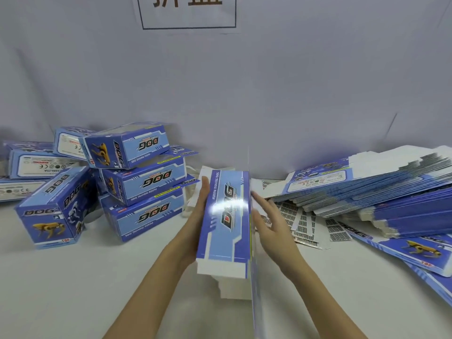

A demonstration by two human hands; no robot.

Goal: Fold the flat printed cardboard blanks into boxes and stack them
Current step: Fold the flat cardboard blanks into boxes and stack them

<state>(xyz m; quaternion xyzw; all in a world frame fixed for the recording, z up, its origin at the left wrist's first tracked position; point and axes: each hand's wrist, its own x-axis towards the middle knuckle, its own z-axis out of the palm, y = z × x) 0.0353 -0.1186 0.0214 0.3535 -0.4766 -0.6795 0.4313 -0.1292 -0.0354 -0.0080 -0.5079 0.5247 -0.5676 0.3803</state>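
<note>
Mid-fold: blank held up between both hands above table, one panel face-up.
Left hand flat against its left edge, fingers straight.
Right hand open, fingers straight, beside right crease; contact unclear.
Next, probably: square panels, tuck end flaps.
Folded boxes stacked far left; flat pile right.

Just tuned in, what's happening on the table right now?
A person is folding a blue printed cardboard blank into a box, pressing it between the left hand and the right hand, fingers straight on both sides. It is partly formed, with its end flaps still open. Finished boxes are piled to the left, and a stack of flat blanks waits on the right beside some barcode label sheets.
</note>
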